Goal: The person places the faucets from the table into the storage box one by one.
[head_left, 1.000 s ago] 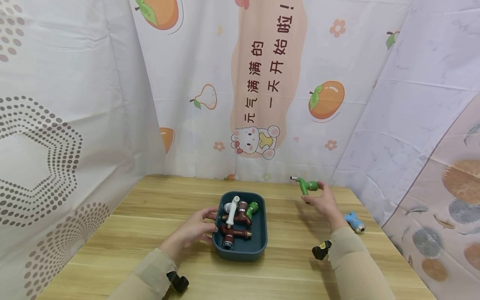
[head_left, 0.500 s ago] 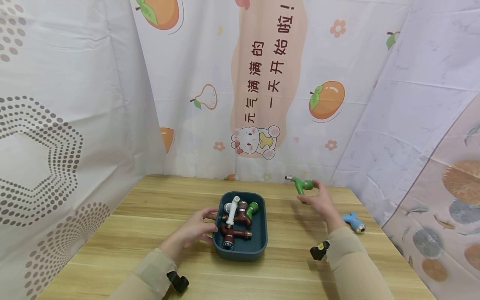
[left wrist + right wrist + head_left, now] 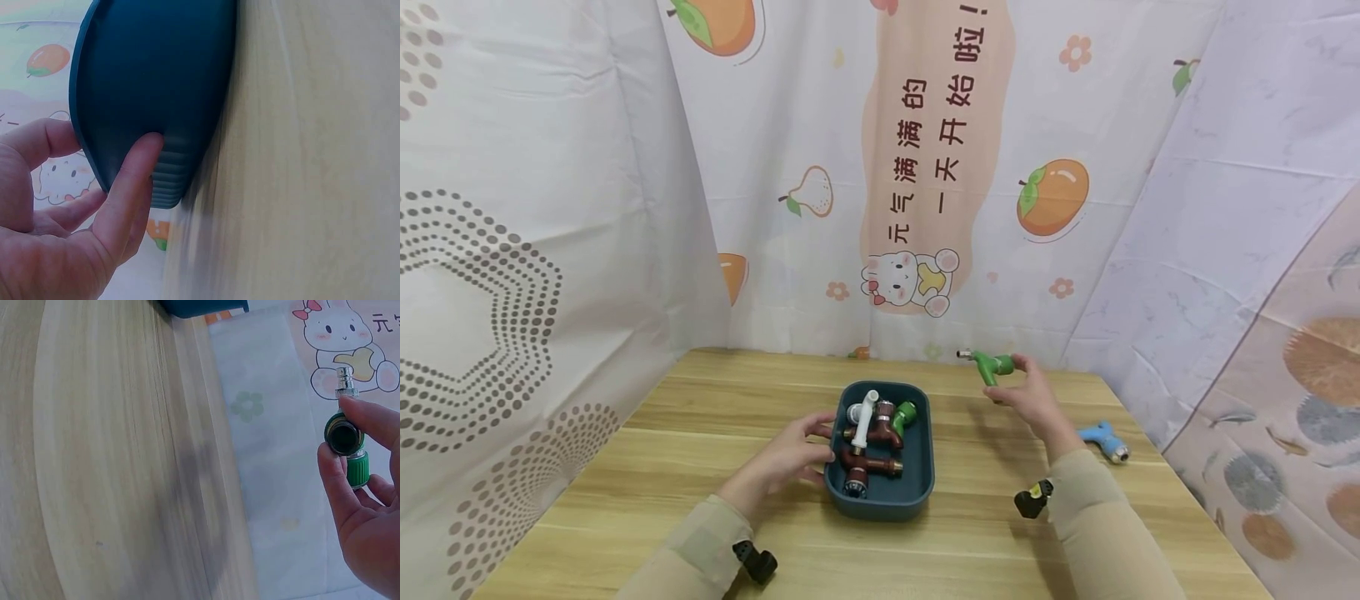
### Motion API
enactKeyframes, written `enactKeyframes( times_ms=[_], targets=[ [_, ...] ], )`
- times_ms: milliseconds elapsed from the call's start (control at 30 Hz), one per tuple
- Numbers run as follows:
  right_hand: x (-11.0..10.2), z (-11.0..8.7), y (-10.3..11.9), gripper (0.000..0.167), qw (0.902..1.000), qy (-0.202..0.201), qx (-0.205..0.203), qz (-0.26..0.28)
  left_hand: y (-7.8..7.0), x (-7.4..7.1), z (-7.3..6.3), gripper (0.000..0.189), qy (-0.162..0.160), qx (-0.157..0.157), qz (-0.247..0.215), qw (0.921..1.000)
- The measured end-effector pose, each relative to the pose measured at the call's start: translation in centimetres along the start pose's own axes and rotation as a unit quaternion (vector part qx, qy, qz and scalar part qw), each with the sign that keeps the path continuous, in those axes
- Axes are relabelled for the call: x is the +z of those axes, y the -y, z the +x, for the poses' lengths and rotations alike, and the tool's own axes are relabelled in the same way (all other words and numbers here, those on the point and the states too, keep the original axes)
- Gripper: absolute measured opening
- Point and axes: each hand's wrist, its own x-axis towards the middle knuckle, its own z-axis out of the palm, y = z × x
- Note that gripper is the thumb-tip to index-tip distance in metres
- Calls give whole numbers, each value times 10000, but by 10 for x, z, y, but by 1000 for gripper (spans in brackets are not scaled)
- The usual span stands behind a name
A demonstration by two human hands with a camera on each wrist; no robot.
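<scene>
My right hand (image 3: 1026, 402) pinches a green tap (image 3: 992, 367) with a silver spout end, held up over the back right of the table. In the right wrist view, thumb and fingers grip the green tap (image 3: 345, 440) and its round opening faces the camera. My left hand (image 3: 790, 457) is at the left side of a dark blue plastic bin (image 3: 883, 510). Seen from the left wrist, its fairly straight fingers (image 3: 134, 169) touch the bin's outer wall (image 3: 156, 69). Inside lie a white tap (image 3: 865, 421), dark red taps (image 3: 871, 464) and another green tap (image 3: 904, 417).
A blue tap (image 3: 1105, 442) lies on the wooden table (image 3: 760, 387) at the right, beyond my right forearm. Printed curtains (image 3: 820, 275) hang close behind the table and along both sides.
My right hand has moved left toward the bin, carrying the green tap. The left hand and the bin have stayed in place.
</scene>
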Motion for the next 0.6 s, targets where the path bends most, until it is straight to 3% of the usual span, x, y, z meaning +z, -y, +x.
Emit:
enactKeyframes(
  times_ms=[600],
  targets=[
    [15, -1, 10, 95, 9992, 323, -235, -95, -1, 0, 1, 75, 17, -2, 1, 10000]
  ],
)
